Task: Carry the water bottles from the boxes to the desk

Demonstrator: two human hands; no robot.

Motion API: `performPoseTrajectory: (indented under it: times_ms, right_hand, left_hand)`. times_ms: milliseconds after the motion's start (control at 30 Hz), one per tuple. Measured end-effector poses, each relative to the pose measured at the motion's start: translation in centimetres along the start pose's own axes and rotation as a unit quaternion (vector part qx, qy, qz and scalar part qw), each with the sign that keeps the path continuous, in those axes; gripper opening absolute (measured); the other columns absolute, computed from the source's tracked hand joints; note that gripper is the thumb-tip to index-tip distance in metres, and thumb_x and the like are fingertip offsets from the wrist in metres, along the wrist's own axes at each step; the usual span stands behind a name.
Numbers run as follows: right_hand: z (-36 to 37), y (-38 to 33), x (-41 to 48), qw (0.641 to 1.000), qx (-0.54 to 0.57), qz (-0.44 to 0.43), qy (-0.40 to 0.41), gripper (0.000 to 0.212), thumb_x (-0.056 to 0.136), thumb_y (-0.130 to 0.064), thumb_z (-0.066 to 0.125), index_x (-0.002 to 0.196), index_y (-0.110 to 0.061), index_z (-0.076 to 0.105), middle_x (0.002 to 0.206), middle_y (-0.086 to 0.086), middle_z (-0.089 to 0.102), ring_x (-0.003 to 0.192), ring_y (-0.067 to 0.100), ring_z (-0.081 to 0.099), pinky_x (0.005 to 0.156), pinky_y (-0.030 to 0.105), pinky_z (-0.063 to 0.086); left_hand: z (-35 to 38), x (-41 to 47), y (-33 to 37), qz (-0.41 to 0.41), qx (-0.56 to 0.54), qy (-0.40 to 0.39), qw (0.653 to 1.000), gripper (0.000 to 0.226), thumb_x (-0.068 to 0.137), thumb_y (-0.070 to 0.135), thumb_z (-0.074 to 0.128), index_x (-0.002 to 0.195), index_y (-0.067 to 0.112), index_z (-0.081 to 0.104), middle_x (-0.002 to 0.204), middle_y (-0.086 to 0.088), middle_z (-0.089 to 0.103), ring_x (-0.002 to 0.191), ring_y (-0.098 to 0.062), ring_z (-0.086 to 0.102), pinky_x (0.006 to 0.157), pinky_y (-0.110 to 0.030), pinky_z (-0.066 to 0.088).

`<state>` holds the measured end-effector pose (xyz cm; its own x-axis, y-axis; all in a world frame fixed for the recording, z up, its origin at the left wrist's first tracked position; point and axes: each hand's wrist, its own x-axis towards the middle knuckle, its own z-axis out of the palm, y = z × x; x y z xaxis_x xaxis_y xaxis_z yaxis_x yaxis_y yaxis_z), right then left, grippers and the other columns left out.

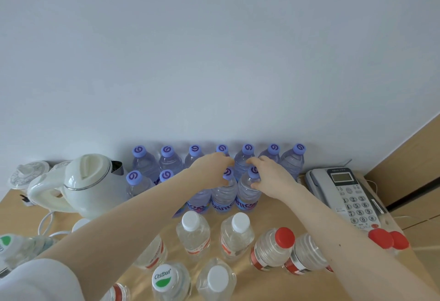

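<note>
Several purple-capped water bottles [292,160] stand in two rows on the wooden desk [14,207] against the white wall. My left hand [212,169] grips the neck of one front-row purple-capped bottle [222,196]. My right hand [269,174] grips the neck of the bottle beside it [246,197]. Both bottles stand upright on the desk. Nearer to me stand white-capped bottles [193,234], red-capped bottles [273,246] and a green-and-white-capped Cestbon bottle [170,279].
A white electric kettle [78,186] with its cord sits at the left, and a round white base [27,173] lies behind it. A grey desk phone [345,196] stands at the right. A green-capped bottle [16,248] lies at the far left.
</note>
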<state>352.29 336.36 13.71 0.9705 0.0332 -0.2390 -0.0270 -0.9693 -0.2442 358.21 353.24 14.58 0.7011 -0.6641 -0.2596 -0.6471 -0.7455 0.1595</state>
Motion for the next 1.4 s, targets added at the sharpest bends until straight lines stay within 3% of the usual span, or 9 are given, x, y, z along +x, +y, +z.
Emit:
performPoseTrajectory:
  times_ms: [167, 300, 433, 767, 867, 1000, 1133, 1400]
  right_hand:
    - [-1.3, -0.1, -1.8, 0.998, 0.004, -0.024, 0.055, 0.052, 0.094, -0.028, 0.056, 0.143, -0.021, 0.04, 0.139, 0.002, 0.044, 0.127, 0.025, 0.038, 0.093, 0.035, 0.041]
    - [-2.5, -1.6, -3.3, 0.992, 0.029, -0.084, 0.086, 0.049, 0.096, -0.032, 0.055, 0.142, -0.021, 0.042, 0.143, 0.0, 0.044, 0.13, 0.023, 0.034, 0.1, 0.032, 0.033]
    - [-2.8, -4.3, -4.2, 0.982, 0.054, -0.146, 0.105, 0.05, 0.097, -0.035, 0.053, 0.143, -0.021, 0.04, 0.142, -0.001, 0.045, 0.13, 0.022, 0.035, 0.099, 0.03, 0.034]
    - [-1.6, -13.6, -7.8, 0.939, 0.117, -0.312, 0.078, 0.049, 0.097, -0.036, 0.054, 0.142, -0.022, 0.041, 0.14, 0.002, 0.047, 0.128, 0.023, 0.04, 0.094, 0.035, 0.038]
    - [-0.8, -15.7, -9.1, 0.928, 0.123, -0.343, 0.074, 0.049, 0.095, -0.035, 0.056, 0.141, -0.022, 0.042, 0.137, 0.0, 0.049, 0.124, 0.021, 0.042, 0.088, 0.033, 0.038]
    - [0.5, -18.2, -10.2, 0.925, 0.119, -0.355, 0.064, 0.053, 0.094, -0.036, 0.057, 0.142, -0.02, 0.041, 0.139, 0.004, 0.048, 0.128, 0.023, 0.041, 0.094, 0.037, 0.041]
    - [1.7, -21.4, -10.9, 0.927, 0.108, -0.354, 0.054, 0.053, 0.093, -0.039, 0.058, 0.141, -0.021, 0.042, 0.143, 0.004, 0.045, 0.13, 0.023, 0.041, 0.098, 0.042, 0.042]
    - [4.1, -27.3, -10.2, 0.951, 0.1, -0.282, 0.077, 0.047, 0.094, -0.035, 0.056, 0.138, -0.023, 0.045, 0.143, 0.0, 0.045, 0.127, 0.019, 0.044, 0.092, 0.036, 0.043]
  left_hand:
    - [-1.3, -2.7, -0.3, -0.031, -0.036, 0.058, 0.997, 0.049, 0.091, 0.036, 0.06, 0.134, 0.019, 0.046, 0.124, -0.004, 0.052, 0.108, -0.024, 0.055, 0.081, -0.035, 0.047]
    - [-3.5, -6.5, -0.6, -0.086, -0.062, 0.113, 0.988, 0.043, 0.09, 0.037, 0.061, 0.13, 0.023, 0.051, 0.122, 0.003, 0.053, 0.1, -0.018, 0.055, 0.081, -0.032, 0.046]
    - [-4.1, -11.4, -0.5, -0.168, -0.07, 0.141, 0.973, 0.038, 0.09, 0.041, 0.061, 0.124, 0.025, 0.055, 0.114, 0.008, 0.053, 0.093, -0.014, 0.052, 0.083, -0.033, 0.046]
    - [-2.1, -25.2, 2.0, -0.353, -0.076, 0.202, 0.911, 0.038, 0.091, 0.043, 0.06, 0.125, 0.028, 0.054, 0.123, 0.011, 0.054, 0.107, -0.014, 0.055, 0.077, -0.028, 0.042]
    - [-1.1, -28.8, 2.1, -0.397, -0.069, 0.2, 0.893, 0.039, 0.091, 0.045, 0.059, 0.126, 0.029, 0.054, 0.123, 0.011, 0.054, 0.103, -0.011, 0.052, 0.078, -0.03, 0.043]
    - [0.0, -32.3, 1.7, -0.421, -0.07, 0.228, 0.875, 0.038, 0.091, 0.045, 0.058, 0.125, 0.028, 0.055, 0.12, 0.01, 0.056, 0.093, -0.009, 0.048, 0.079, -0.031, 0.045]
    - [1.2, -35.1, 0.0, -0.419, -0.074, 0.242, 0.872, 0.034, 0.092, 0.039, 0.058, 0.124, 0.026, 0.055, 0.121, 0.007, 0.056, 0.102, -0.014, 0.053, 0.078, -0.031, 0.046]
    - [3.9, -39.9, -6.6, -0.389, -0.103, 0.237, 0.884, 0.033, 0.091, 0.039, 0.058, 0.122, 0.027, 0.053, 0.123, 0.01, 0.054, 0.105, -0.014, 0.055, 0.081, -0.037, 0.049]
